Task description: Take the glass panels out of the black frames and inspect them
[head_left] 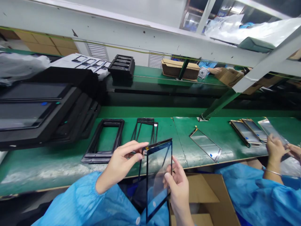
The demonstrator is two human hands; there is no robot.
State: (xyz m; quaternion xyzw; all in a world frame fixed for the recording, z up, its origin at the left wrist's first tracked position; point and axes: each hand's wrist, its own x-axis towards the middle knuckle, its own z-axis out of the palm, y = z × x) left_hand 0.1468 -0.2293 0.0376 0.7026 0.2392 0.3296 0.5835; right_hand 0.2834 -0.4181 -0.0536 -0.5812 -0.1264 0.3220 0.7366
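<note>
A clear glass touch panel with a black border (159, 179) stands tilted upright in front of me, beyond the bench edge. My left hand (125, 160) pinches its upper left corner, next to a small gold tab. My right hand (177, 185) grips its right edge, thumb on the front and fingers behind. A thin black strip shows behind the panel's left side; whether it belongs to a separate frame I cannot tell. On the bench behind lie thin black frames (134, 131) and, further left, a stack of thicker black frames (87, 155).
One glass panel (205, 144) lies on the green bench (178, 125). Stacked panels (245, 131) sit near a co-worker's hands (275, 147) at right. Black trays (66, 116) holding panels rise at left. A cardboard box (211, 197) stands below the bench edge; a post (218, 103) rises behind.
</note>
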